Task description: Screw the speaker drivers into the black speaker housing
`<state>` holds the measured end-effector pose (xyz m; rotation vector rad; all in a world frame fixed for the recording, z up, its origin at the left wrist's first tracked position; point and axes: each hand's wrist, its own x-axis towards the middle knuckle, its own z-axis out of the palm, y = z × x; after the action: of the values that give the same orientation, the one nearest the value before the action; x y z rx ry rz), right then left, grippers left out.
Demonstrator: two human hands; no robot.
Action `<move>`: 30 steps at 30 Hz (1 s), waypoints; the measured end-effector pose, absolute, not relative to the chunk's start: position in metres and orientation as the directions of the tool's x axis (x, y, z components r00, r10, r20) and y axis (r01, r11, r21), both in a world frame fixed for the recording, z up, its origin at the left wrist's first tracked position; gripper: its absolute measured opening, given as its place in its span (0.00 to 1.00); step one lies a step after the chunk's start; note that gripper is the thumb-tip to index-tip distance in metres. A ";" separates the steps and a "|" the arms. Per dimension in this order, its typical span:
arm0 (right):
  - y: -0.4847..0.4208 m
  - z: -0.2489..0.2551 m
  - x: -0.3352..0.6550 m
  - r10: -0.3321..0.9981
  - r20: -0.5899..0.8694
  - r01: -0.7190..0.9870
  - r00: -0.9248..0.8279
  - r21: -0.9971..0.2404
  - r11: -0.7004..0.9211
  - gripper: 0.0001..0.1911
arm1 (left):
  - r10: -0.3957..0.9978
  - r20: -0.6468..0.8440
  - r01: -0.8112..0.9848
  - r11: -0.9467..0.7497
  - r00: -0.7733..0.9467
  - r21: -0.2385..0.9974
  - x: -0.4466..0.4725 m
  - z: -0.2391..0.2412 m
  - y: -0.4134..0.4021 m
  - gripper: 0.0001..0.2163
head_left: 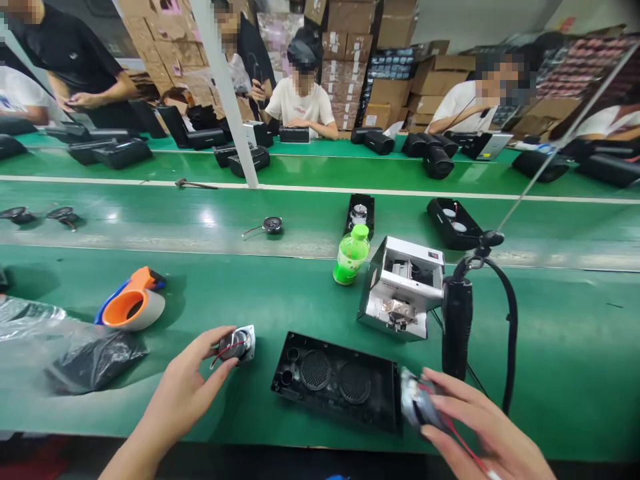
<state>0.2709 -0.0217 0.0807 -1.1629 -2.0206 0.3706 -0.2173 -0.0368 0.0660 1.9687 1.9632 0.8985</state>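
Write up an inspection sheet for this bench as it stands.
Surface: green bench, with a conveyor belt beyond it.
Job's things: open black speaker housing lying flat; left hand holds a small speaker driver; right hand holds a second, blurred part.
Clutter: green bottle, orange tape dispenser, plastic bags, metal screw feeder box.
Fingers: both hands closed on their parts.
Cables: red wires on both parts; black cord on the hanging electric screwdriver.
Surroundings: seated workers, stacked cartons.
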 end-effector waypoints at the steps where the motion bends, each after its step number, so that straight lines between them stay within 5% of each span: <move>1: -0.014 0.087 0.257 0.804 0.462 0.590 -0.374 -0.550 0.591 0.12 | 0.958 0.284 0.806 -0.147 -0.027 0.573 -0.208 0.081 -0.031 0.18; 4: 0.007 0.094 0.222 0.727 0.421 0.523 -0.542 -0.508 0.684 0.11 | 0.915 0.311 0.733 -0.394 0.257 0.555 -0.168 0.122 -0.014 0.20; 9: 0.020 0.083 0.204 0.720 0.292 0.529 -0.630 -0.518 0.673 0.11 | 0.797 0.096 0.655 -0.553 0.597 0.515 -0.113 0.144 0.013 0.23; 22: 0.027 0.112 0.192 0.698 -0.083 0.631 -0.711 -0.513 0.582 0.21 | 0.775 0.039 0.673 -0.572 0.631 0.469 -0.099 0.115 0.030 0.09; 30: 0.031 0.110 0.187 0.680 -0.166 0.677 -0.714 -0.413 0.610 0.22 | 0.786 0.024 0.686 -0.554 0.618 0.471 -0.096 0.104 0.032 0.03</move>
<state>0.1866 0.0309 0.1095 -1.1854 -2.8119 0.7160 -0.0960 0.0317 0.1044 2.4244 1.1692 0.3233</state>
